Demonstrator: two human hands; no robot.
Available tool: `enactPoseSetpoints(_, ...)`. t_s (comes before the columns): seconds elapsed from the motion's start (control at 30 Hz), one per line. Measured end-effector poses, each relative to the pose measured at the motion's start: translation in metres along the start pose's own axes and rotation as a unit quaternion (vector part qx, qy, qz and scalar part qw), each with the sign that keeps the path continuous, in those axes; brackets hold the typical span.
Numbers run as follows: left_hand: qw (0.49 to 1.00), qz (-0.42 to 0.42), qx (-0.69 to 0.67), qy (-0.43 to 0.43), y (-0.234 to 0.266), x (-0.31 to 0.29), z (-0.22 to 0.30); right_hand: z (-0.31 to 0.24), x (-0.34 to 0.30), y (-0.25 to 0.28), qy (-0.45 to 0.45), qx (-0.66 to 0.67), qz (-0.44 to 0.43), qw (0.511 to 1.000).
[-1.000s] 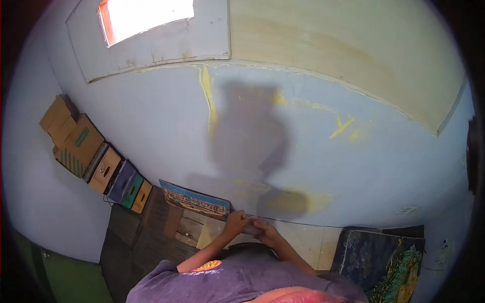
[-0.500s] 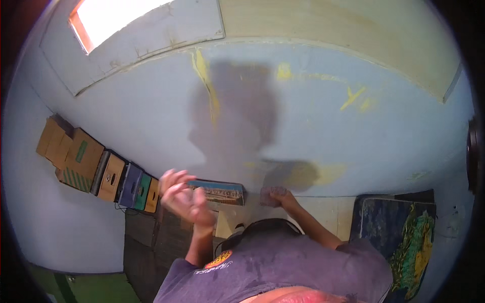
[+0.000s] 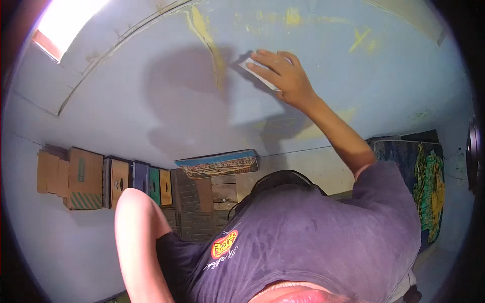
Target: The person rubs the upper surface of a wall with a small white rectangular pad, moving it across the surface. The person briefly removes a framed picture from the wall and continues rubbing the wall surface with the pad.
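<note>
Against the pale blue wall (image 3: 313,65), my right hand (image 3: 288,76) presses a thin, pale folded sheet that looks like sandpaper (image 3: 262,76). Its fingers lie over the sheet, and one edge shows white beneath them. Just left of it runs a yellowish filled crack (image 3: 202,30) down the wall. Other yellow patches (image 3: 293,16) lie above and to the right. My left arm (image 3: 136,227) is bent, its elbow raised at the lower left; the left hand itself is out of the picture.
Below the wall at left stand cardboard boxes (image 3: 83,171) and a row of coloured box files (image 3: 154,184). A long picture panel (image 3: 217,164) leans at the wall's foot. At right is a dark mattress-like pad (image 3: 394,156) with a green-yellow cloth (image 3: 429,192). A bright window opening (image 3: 70,22) is upper left.
My right hand has risen from low by the wall's base up onto the wall with the sheet. My left hand has left the view, its elbow lifting. The view has shifted and tilted.
</note>
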State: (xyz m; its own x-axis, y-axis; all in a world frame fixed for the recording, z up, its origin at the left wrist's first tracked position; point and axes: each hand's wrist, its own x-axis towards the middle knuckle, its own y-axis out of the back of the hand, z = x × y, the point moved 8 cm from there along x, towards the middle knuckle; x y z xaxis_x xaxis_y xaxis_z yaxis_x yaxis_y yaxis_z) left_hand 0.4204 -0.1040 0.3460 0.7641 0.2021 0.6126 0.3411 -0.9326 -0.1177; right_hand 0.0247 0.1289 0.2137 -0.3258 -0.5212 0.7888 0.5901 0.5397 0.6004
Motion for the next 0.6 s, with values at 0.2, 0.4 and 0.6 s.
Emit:
enactPoseSetpoints(0.2,0.998,0.003,-0.064,0.013,0.027,-0.008,-0.01,0.007,0.088,-0.004,0.137,-0.115,0.113,0.977)
enactPoseSetpoints(0.4,0.996,0.005,-0.088,0.019,0.045,-0.013,-0.013,0.023,0.109,-0.031,0.173,-0.079,0.111,0.976)
enactPoseSetpoints(0.6,0.994,0.002,-0.107,0.018,0.057,-0.014,-0.015,0.018,0.071,-0.071,0.087,-0.091,0.135,0.983)
